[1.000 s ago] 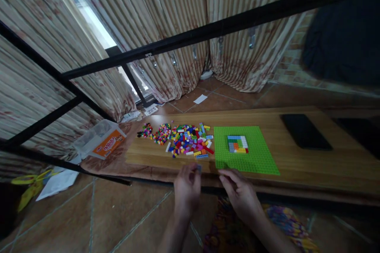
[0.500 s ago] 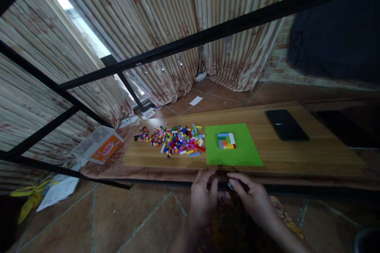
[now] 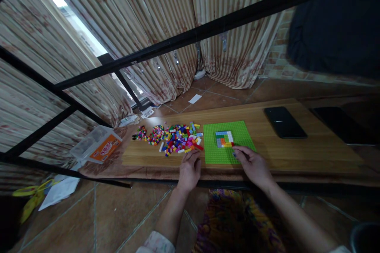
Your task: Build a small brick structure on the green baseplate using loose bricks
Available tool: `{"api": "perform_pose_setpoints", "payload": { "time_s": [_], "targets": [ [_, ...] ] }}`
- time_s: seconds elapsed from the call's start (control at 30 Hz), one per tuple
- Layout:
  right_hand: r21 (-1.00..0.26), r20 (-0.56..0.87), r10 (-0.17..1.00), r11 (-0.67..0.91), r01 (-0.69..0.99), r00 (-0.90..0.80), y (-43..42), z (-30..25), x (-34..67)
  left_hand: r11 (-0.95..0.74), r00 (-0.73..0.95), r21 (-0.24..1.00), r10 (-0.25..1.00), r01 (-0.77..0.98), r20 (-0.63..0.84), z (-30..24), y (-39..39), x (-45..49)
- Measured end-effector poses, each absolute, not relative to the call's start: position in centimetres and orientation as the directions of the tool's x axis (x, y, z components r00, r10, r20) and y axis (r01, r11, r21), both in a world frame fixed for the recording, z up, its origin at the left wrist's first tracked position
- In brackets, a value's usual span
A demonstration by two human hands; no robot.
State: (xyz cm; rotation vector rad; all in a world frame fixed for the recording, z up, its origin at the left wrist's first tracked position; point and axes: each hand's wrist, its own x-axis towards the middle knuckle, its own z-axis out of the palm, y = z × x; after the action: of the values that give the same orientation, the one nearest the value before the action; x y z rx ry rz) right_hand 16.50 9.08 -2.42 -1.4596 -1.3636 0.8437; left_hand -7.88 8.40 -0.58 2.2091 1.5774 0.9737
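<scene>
A bright green studded baseplate [image 3: 212, 154] lies on a wooden board, bearing a small square of building bricks [image 3: 222, 139] in blue, white, green, orange, grey, yellow and red. My right hand [image 3: 253, 165] is over the plate's front right part, its fingertips beside the square's red corner. Between thumb and fingers it pinches a small greyish building brick [image 3: 234, 154], mostly covered. To the left, my left hand [image 3: 189, 172] rests at the front edge of a pile of loose bricks [image 3: 179, 138]. Its fingers are bent forward, thumb apart, and no brick shows in it.
The wooden board [image 3: 279, 154] also carries a dark phone [image 3: 285, 122], with another dark flat device [image 3: 341, 124] farther right. A clear plastic box [image 3: 103, 146] with an orange label stands left. A black metal bar [image 3: 178, 45] crosses behind the board, before striped curtains [image 3: 166, 8].
Both hands have moved forward from the board's near edge. My left hand has gone left to the loose bricks; my right has carried the small brick over the baseplate.
</scene>
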Motion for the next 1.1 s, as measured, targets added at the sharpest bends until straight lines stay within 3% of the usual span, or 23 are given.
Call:
{"api": "perform_pose_setpoints", "payload": {
  "time_s": [0.23, 0.57, 0.9, 1.1],
  "targets": [
    [-0.949, 0.096, 0.981, 0.038, 0.313, 0.172, 8.5, -3.0, 17.4, -0.41, 0.204, 0.556, 0.896, 0.723, 0.395, -0.9, 8.3, -6.9],
    [-0.819, 0.357, 0.931, 0.274, 0.504, 0.073, 8.0, -2.4, 16.8, -0.449, 0.259, 0.427, 0.864, 0.785, 0.432, -1.6, 9.8, -5.3],
    [-0.697, 0.388, 0.921, 0.324, 0.64, -0.044, 8.3, -2.2, 16.7, -0.415, 0.176, 0.489, 0.869, 0.767, 0.462, -1.5, 9.9, -4.1],
    [-0.668, 0.361, 0.932, 0.237, 0.706, 0.029, 8.7, -2.4, 17.7, -0.418, 0.137, 0.549, 0.867, 0.724, 0.479, -1.2, 11.9, -1.3]
  ]
}}
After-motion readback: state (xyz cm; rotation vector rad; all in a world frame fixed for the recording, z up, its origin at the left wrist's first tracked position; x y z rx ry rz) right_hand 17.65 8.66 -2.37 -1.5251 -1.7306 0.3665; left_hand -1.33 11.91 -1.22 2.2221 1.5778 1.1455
